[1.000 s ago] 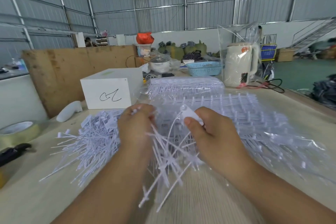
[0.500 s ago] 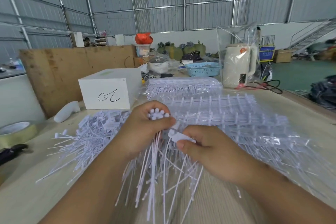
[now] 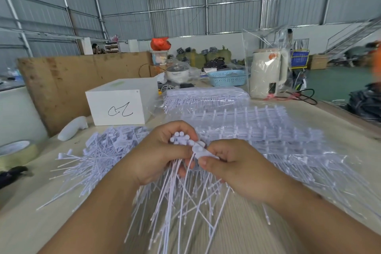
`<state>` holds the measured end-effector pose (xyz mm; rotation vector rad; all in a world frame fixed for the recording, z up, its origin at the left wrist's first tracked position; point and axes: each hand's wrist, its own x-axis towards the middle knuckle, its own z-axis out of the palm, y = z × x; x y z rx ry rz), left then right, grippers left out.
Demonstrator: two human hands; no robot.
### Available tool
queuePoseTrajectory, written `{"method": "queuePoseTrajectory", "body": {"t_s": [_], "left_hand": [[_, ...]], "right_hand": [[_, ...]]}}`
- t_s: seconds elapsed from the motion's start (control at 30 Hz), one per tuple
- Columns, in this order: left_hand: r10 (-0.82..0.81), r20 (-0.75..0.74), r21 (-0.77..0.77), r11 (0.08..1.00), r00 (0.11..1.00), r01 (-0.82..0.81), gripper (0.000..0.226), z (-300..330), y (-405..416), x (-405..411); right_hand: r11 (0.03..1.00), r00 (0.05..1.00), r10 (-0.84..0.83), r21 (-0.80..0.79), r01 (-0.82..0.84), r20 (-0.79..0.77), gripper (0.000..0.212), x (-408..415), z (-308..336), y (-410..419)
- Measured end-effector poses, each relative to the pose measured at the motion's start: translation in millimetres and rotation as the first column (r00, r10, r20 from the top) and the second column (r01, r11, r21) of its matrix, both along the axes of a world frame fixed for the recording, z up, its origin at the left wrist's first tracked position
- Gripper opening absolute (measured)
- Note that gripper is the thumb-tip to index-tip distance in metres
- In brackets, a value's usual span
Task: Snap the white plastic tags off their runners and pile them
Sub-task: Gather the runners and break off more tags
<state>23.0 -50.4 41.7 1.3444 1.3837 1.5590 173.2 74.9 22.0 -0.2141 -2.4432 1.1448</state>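
A: Where's the tag rn?

B: Head of the tag (image 3: 201, 151) sits betw. the two hands, just above the surface (image 3: 257, 237). Right hand (image 3: 237, 168) pinches it w/ thumb and fingers; its thin tail runs down and toward the person.

A: And the left hand?

B: Left hand (image 3: 158, 158) is clenched round a bundle of tags (image 3: 181, 140), round heads poking up out of the fist, tails fanning down toward the person. So both grips are grasping sth, neither released.

A: Which way does the next move go?

B: Prob. the tag joins the bundle. It lies just right of the fist, touching or nearly so, can't tell. Long axis approx. parallel to the bundled tails, so a short shift left should do it. Right hand's the one carrying it.

A: Pile?

B: Loose pile (image 3: 99, 161) lies left of the left hand; runner sheets (image 3: 268, 136) in clear wrap lie beyond and to the right.
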Motion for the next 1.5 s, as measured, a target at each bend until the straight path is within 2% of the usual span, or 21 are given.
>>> {"method": "queuePoseTrajectory", "body": {"t_s": [0.13,0.23,0.3,0.47,0.63,0.8,0.9,1.07,1.23,1.4,1.5], "left_hand": [[-0.071,0.013,-0.031,0.997,0.997,0.072,0.024,0.7,-0.8,1.5],[0.023,-0.111,-0.080,0.996,0.994,-0.032,0.030,-0.9,2.0,5.1],[0.072,-0.137,-0.107,0.991,0.988,-0.086,0.027,-2.0,4.3,7.0],[0.110,-0.116,-0.084,0.989,0.987,-0.120,0.019,-3.6,7.1,7.6],[0.133,-0.081,-0.033,0.990,0.988,-0.136,0.025,-7.1,10.6,9.2],[0.008,0.000,0.011,1.000,1.000,-0.008,0.017,-6.8,5.2,4.2],[0.018,0.016,0.027,0.999,1.000,-0.018,0.018,-6.3,6.2,3.0],[0.029,-0.030,0.013,1.000,0.999,-0.029,0.014,-5.4,6.6,4.6],[0.071,-0.146,-0.015,0.997,0.987,-0.074,0.018,-5.5,6.5,4.9],[-0.013,-0.025,-0.055,0.998,1.000,0.011,0.012,-2.9,1.2,0.9],[0.033,-0.019,-0.062,0.997,0.999,-0.034,0.013,-3.8,4.1,1.4]], "right_hand": [[0.997,0.999,-0.025,0.074,0.023,0.026,0.033,-0.1,0.2,0.4],[0.985,0.999,-0.045,0.168,0.039,0.029,0.032,-1.2,0.0,-1.2],[0.980,0.998,-0.051,0.196,0.045,0.025,0.029,-1.1,-0.5,-1.2],[0.986,1.000,-0.028,0.167,0.026,0.009,0.032,-1.5,0.7,4.1],[0.994,1.000,-0.018,0.111,0.018,-0.002,0.039,-1.7,0.3,8.5],[0.995,0.999,0.001,0.096,-0.004,0.034,0.033,-1.7,2.3,6.3],[0.996,0.999,-0.020,0.089,0.017,0.026,0.025,-1.7,1.4,5.7],[0.993,0.999,-0.018,0.114,0.013,0.042,0.034,-0.3,3.0,5.7],[0.990,0.998,-0.020,0.138,0.012,0.057,0.032,0.5,1.4,5.8],[0.987,0.998,-0.031,0.159,0.021,0.059,0.033,-0.9,2.0,4.8],[0.988,0.998,-0.032,0.153,0.023,0.059,0.032,-1.3,1.5,5.8]]}}
